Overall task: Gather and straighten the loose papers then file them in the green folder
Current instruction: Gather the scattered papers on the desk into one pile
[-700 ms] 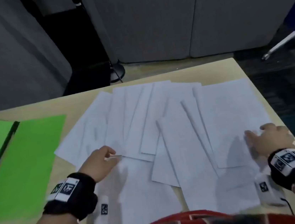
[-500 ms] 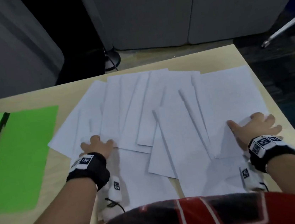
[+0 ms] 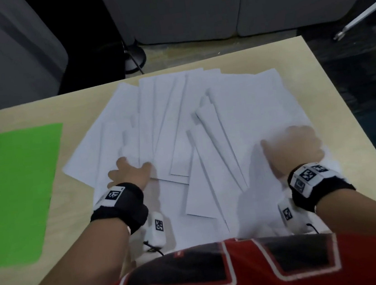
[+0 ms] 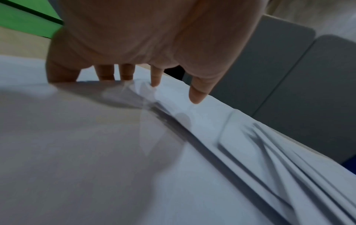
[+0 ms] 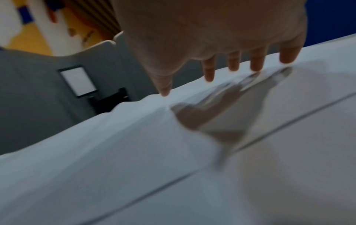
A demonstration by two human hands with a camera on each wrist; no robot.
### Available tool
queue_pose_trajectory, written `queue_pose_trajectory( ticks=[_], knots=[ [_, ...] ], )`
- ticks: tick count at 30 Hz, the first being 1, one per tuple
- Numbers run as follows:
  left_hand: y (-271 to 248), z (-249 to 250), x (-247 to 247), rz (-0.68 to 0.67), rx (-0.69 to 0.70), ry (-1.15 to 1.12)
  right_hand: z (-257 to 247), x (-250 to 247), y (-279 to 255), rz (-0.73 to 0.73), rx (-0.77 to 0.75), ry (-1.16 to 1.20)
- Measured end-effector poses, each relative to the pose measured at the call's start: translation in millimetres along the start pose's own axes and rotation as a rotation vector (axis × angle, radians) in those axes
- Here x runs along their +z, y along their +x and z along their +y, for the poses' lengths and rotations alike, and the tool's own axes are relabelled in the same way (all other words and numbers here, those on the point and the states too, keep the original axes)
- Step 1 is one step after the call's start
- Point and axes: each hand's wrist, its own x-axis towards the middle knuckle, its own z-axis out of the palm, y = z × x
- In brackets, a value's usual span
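Your left hand (image 3: pixel 130 173) grip spread, fingertips on papers (image 3: pixel 187 128). Right hand (image 3: pixel 296 148) same. Papers fan across surface (image 3: pixel 316 74) middle. Green folder (image 3: pixel 20 193) open at left edge, nothing inside.

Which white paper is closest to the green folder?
The leftmost sheet of the spread. Its corner juts out toward the green folder, just left of the left hand. All the other papers fan away to the right, toward the right hand.
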Motion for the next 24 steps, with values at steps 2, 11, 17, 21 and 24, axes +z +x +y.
queue_pose_trajectory(
  ticks=[2,11,17,21,24],
  knots=[
    [8,-8,-8,0.049,-0.051,-0.056,15,-4,9,0.067,0.143,0.012],
    [-32,23,17,-0.126,0.097,-0.048,-22,-6,-18,-0.103,0.003,-0.079],
    [-50,31,27,-0.282,0.236,-0.037,-47,4,-55,-0.216,-0.198,-0.014],
    [-32,21,6,-0.302,0.246,-0.036,-43,-6,-57,-0.203,-0.100,-0.075],
    [-6,18,-17,-0.164,0.251,-0.028,-44,-11,-61,-0.235,-0.114,-0.106]
  ],
)
